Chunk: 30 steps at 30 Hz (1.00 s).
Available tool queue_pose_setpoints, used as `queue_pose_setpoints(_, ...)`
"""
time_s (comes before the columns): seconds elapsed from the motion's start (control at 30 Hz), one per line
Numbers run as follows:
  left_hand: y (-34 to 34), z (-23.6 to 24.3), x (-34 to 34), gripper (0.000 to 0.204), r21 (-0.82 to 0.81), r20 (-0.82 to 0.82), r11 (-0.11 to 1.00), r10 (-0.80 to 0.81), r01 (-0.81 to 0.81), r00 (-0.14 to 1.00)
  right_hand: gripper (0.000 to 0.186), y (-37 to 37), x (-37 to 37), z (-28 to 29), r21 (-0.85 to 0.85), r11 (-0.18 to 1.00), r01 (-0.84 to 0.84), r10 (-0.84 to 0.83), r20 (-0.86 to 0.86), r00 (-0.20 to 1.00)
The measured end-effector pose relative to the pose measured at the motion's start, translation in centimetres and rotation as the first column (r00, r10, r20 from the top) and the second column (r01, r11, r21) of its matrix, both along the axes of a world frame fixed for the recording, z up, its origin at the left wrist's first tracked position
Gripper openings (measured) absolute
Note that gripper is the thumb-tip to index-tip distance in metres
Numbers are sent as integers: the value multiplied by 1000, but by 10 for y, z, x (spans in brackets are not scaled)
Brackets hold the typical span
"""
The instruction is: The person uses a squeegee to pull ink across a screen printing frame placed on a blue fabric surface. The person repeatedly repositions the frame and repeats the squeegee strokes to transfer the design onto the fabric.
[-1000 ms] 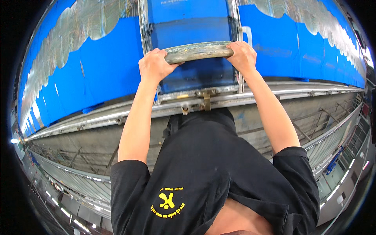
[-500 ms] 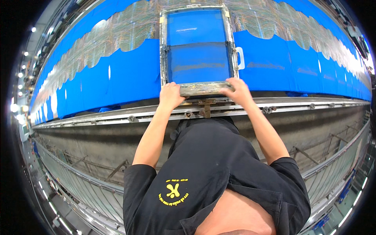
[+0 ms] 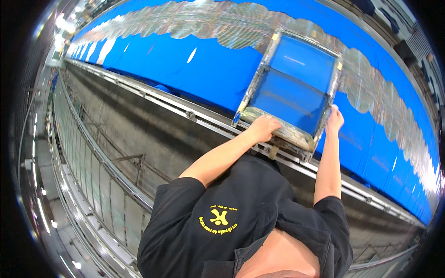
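A rectangular screen-printing frame (image 3: 269, 51) with a see-through mesh lies over blue fabric (image 3: 222, 69), tilted in view with its far end to the right. My left hand (image 3: 264, 129) rests on the frame's worn near bar (image 3: 292, 133), fingers bent over it. My right hand (image 3: 334, 119) is closed at the frame's right side, where the white side handle was visible before; the hand now covers that handle. A dark band crosses the mesh at mid-length.
A long metal rail (image 3: 185, 113) with bolted fittings runs along the table's near edge, in front of my body. Wavy-edged, shiny striped material (image 3: 241, 25) lies along the fabric. Behind me on the left is a rack with metal bars (image 3: 111, 185).
My right hand has left the near bar and closed at the frame's right side. My left hand has shifted inward along the near bar. The whole view has turned clockwise.
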State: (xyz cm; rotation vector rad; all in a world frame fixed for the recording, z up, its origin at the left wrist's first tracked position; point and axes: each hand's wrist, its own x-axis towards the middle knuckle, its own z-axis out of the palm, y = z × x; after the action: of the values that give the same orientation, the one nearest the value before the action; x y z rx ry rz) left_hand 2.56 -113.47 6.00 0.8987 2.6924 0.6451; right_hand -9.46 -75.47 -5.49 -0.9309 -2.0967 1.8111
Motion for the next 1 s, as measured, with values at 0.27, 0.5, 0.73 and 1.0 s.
queue_pose_setpoints(0.27,-79,24,-8,45,183,70,966,174,-185,982,38,-115,-10,91,118,992,46,-25,-174,984)
queue_pose_setpoints(0.5,-238,27,-46,37,106,109,966,225,-237,968,34,-285,-27,39,-55,995,84,-92,-163,982)
queue_pose_setpoints(0.73,-314,42,-70,43,64,184,971,214,-229,959,29,-370,-34,44,-137,985,103,-124,-150,981)
queue_pose_setpoints(1.0,-346,34,-73,52,-18,63,1000,18,-17,998,39,-374,-42,8,-52,998,-17,12,-81,997)
